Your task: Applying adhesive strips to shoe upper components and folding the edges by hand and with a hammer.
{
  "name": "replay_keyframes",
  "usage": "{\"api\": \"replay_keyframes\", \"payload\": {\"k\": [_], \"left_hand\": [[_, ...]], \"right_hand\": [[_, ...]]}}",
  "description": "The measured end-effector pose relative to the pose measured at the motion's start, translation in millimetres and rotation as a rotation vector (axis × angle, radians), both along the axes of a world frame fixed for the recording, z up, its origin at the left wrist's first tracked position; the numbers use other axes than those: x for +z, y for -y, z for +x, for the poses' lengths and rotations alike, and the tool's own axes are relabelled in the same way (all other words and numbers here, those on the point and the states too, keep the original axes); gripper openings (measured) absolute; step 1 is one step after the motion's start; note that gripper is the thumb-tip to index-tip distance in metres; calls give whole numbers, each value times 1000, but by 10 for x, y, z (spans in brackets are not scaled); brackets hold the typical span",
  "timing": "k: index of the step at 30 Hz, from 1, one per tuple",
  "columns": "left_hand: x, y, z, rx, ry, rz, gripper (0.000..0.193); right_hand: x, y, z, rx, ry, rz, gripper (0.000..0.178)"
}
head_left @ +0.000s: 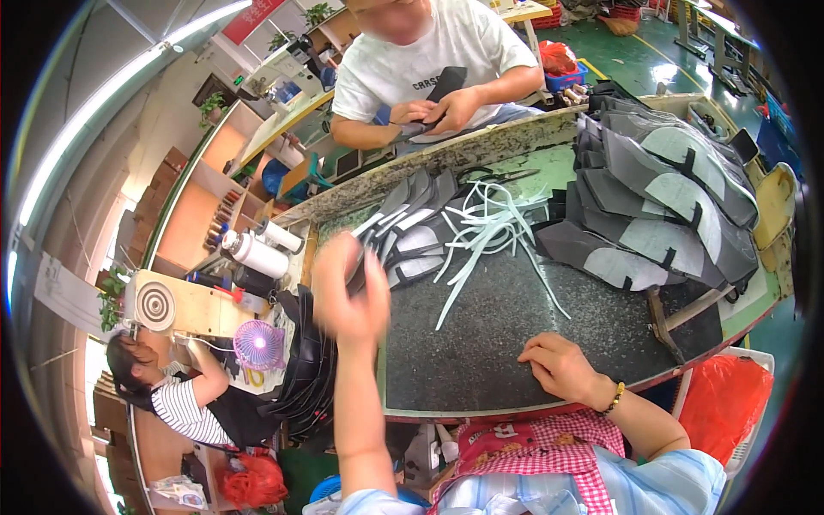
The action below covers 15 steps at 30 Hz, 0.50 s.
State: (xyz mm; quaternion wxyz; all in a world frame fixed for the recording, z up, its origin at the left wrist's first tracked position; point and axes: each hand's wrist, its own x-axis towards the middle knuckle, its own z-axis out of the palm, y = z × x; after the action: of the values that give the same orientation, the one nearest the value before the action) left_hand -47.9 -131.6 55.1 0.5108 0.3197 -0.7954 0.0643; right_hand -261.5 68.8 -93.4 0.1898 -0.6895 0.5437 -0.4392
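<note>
Left hand [350, 292]: is showing blurred at centre-left of the frame, in front of the smaller bunch of dark pieces [416, 227]; its fingers are curving, the thumb standing apart; whether they are gripping anything, I cannot tell.
Right hand [560, 365]: is resting right of centre, low in the frame, by the near edge of the dark mat [463, 360]; its fingers are bending loosely, partly open, nothing showing in them.
White strips [485, 227]: are lying in a loose tangle near mid-frame.
Larger heap [631, 193]: is filling the right side, several pieces bearing pale patches and black tabs.
Progress: patches and tabs are already sitting on those pieces; the loose strips are suggesting work remaining, though which pile is finished, I cannot tell.
Co-worker [429, 56]: is handling another dark piece [449, 84], upper centre.
</note>
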Motion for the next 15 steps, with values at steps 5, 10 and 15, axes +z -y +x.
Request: {"api": "replay_keyframes", "payload": {"k": [5, 10, 15], "left_hand": [[-960, 1798, 742, 250, 324, 453, 65], [-923, 2159, 1100, 258, 225, 358, 39], [-124, 489, 315, 268, -119, 28, 35]], "right_hand": [[47, -71, 23, 24, -2, -5, 15], [17, -14, 65, 63, 30, 21, 14], [46, -9, -3, -8, 111, 40, 16]]}}
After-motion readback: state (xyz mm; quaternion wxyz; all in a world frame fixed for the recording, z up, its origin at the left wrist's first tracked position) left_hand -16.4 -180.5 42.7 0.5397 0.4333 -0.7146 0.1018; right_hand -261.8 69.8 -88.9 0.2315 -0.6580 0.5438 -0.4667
